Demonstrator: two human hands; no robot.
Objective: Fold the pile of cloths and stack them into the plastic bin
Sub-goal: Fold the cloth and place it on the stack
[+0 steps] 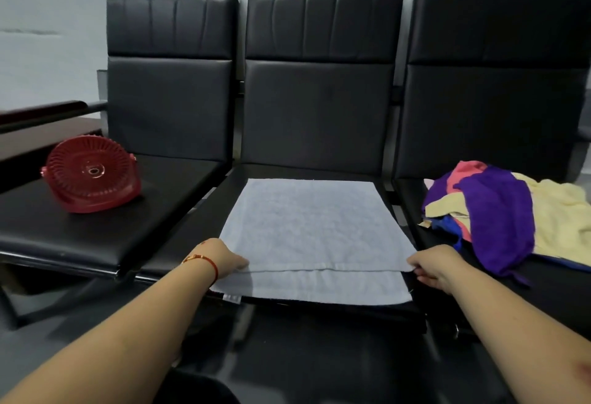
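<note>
A: We are facing a row of three black padded seats (316, 116) against a pale wall. On the middle seat lies our light blue towel (307, 221), spread flat, its near part doubled under a hem line.

B: And the red plastic bin (91, 175) sits tipped on the left seat, well apart, with the pile of cloths (499, 215) on the right seat.

A: Our left hand (220, 259) pinches the towel's left edge; our right hand (436, 264) pinches the right edge, so each grip is closed on the towel.

B: To fold well, we judge we should lift both corners together, keep the hem taut and level, and lay edge on edge.

A: Both forearms reach forward, wrists low, hands level with each other.
</note>
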